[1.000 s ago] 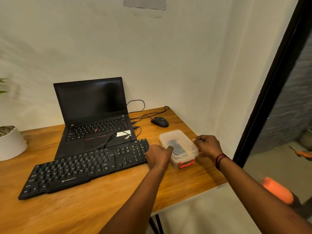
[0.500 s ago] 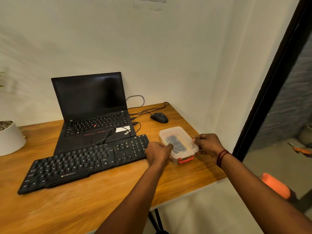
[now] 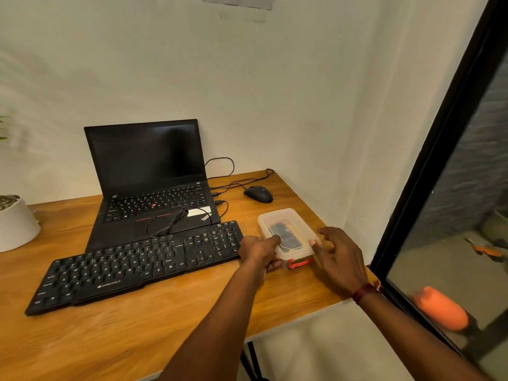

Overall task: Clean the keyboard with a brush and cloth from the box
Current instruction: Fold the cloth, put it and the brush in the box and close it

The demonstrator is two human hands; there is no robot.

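Observation:
A small clear plastic box (image 3: 291,221) with a lid and a red front latch (image 3: 300,263) sits on the wooden desk (image 3: 165,325), right of a black keyboard (image 3: 132,268). Dark items show through the lid; I cannot tell what they are. My left hand (image 3: 259,250) grips the box's left side, thumb on the lid. My right hand (image 3: 339,254) is at the box's right side, fingers spread and loosely bent, thumb tip touching the lid edge.
An open black laptop (image 3: 148,171) stands behind the keyboard with a cable lying on it. A black mouse (image 3: 258,194) lies behind the box. A white plant pot (image 3: 16,224) stands at the far left. The desk's right edge runs beside a dark-framed glass pane (image 3: 428,171).
My right hand has let go of the box's right side and opened its fingers. The left hand keeps its hold. The view has shifted slightly.

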